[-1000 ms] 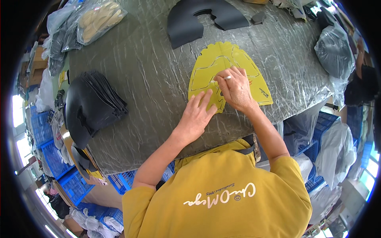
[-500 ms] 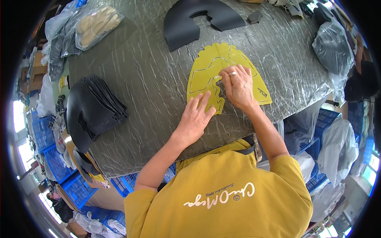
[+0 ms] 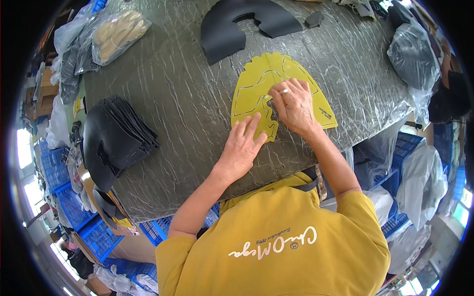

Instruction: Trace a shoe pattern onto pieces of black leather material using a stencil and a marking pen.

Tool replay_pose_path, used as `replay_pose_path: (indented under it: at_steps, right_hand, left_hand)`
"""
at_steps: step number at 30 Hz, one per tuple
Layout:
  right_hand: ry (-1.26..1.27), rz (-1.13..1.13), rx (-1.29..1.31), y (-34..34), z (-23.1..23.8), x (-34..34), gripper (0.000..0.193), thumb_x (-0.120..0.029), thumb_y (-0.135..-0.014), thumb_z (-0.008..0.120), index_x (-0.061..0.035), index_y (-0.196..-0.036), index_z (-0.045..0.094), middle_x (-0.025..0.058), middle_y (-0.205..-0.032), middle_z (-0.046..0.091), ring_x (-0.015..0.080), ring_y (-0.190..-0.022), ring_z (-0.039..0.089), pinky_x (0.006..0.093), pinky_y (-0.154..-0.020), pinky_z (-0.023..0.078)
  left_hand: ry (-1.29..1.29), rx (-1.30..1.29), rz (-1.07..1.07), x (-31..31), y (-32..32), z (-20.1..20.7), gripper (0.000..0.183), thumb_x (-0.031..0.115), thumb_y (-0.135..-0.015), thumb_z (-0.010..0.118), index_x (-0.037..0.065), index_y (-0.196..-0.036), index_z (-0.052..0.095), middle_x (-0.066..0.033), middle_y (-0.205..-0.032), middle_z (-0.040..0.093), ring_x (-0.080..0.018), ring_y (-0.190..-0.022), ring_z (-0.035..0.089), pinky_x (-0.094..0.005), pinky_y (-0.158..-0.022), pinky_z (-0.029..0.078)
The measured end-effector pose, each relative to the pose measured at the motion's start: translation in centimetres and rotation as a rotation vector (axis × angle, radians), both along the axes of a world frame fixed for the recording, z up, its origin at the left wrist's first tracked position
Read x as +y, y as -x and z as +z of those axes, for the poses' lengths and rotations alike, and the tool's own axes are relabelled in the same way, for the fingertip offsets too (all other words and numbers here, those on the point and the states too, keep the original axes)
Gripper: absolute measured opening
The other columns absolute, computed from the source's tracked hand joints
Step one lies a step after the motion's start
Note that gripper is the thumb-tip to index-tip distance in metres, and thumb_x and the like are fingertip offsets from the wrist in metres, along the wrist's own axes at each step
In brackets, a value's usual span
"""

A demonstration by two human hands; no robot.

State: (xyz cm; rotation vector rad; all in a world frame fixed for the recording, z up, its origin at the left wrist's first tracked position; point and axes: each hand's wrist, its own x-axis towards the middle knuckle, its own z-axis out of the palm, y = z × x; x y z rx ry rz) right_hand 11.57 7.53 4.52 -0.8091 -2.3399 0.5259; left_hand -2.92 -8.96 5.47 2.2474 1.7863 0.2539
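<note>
A yellow template (image 3: 269, 63) with a notched top and cut-out slots lies flat on the table in front of me. My left hand (image 3: 242, 145) rests on its lower left part, fingers stretched out and a little apart, pressing it down. Over the template's middle, my right hand (image 3: 295, 104), with a ring on one finger, is closed in a pinch. A small pale tip shows at its fingertips beside the central cut-out; the rest of what it holds is hidden in the hand. Whatever lies beneath the template is covered.
A curved black piece (image 3: 222, 37) lies beyond the template, with a small dark scrap (image 3: 314, 19) beside it. To the left sits a stack of black pieces (image 3: 116, 135). Plastic bags (image 3: 121, 37) lie far left, another (image 3: 414, 56) at right. Blue crates (image 3: 101, 237) stand below the plastic-covered table (image 3: 185, 118).
My right hand's fingertips have shifted slightly left and toward me along the cut-out. My left hand stays in place on the template.
</note>
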Motion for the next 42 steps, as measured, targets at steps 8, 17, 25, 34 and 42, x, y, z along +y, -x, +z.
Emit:
replay_pose_path:
  at_steps: [8, 17, 25, 34, 42]
  right_hand:
    - [-0.045, -0.031, -0.006, -0.3, -0.1, 0.1, 0.003, -0.014, -0.092, 0.065, -0.0109, -0.092, 0.067, 0.0029, -0.082, 0.065, 0.0242, -0.084, 0.061, 0.0411, -0.084, 0.041]
    - [-0.023, 0.013, 0.008, -0.4, 0.3, -0.5, 0.002, -0.012, -0.090, 0.067, -0.0105, -0.089, 0.068, 0.0027, -0.079, 0.065, 0.0233, -0.081, 0.061, 0.0397, -0.084, 0.041]
    - [-0.035, -0.004, 0.017, -0.7, 0.3, -1.8, 0.002, -0.012, -0.089, 0.070, -0.0104, -0.090, 0.070, 0.0014, -0.079, 0.067, 0.0223, -0.079, 0.061, 0.0391, -0.084, 0.041]
    - [-0.004, 0.034, 0.025, -2.0, 0.7, -2.8, 0.003, -0.009, -0.088, 0.071, -0.0109, -0.090, 0.069, 0.0001, -0.084, 0.070, 0.0214, -0.081, 0.063, 0.0388, -0.086, 0.041]
    - [-0.030, -0.009, 0.064, -2.4, 0.5, -3.4, 0.006, -0.007, -0.088, 0.072, -0.0113, -0.089, 0.068, -0.0005, -0.080, 0.068, 0.0207, -0.076, 0.063, 0.0371, -0.080, 0.042]
  left_hand:
    - [0.003, 0.007, 0.000, 0.1, 0.0, 0.1, 0.047, -0.006, -0.072, 0.067, 0.002, -0.118, 0.060, -0.0219, -0.155, 0.036, -0.0384, -0.138, 0.040, -0.0475, -0.115, 0.038]
    - [-0.009, -0.016, 0.004, -0.1, 0.0, -0.1, 0.048, -0.006, -0.072, 0.066, 0.001, -0.119, 0.061, -0.0221, -0.154, 0.037, -0.0385, -0.139, 0.040, -0.0479, -0.116, 0.038]
    - [-0.006, -0.007, 0.006, -0.1, 0.0, -0.1, 0.051, -0.006, -0.072, 0.066, 0.002, -0.122, 0.062, -0.0216, -0.154, 0.037, -0.0385, -0.139, 0.039, -0.0482, -0.115, 0.038]
    - [-0.011, 0.020, 0.014, -0.1, 0.0, 0.0, 0.049, -0.005, -0.074, 0.066, 0.003, -0.123, 0.062, -0.0204, -0.154, 0.037, -0.0374, -0.139, 0.039, -0.0472, -0.116, 0.038]
    - [-0.011, 0.044, 0.014, -0.2, -0.1, 0.0, 0.048, -0.004, -0.075, 0.065, 0.004, -0.123, 0.063, -0.0190, -0.155, 0.036, -0.0368, -0.139, 0.039, -0.0467, -0.116, 0.037]
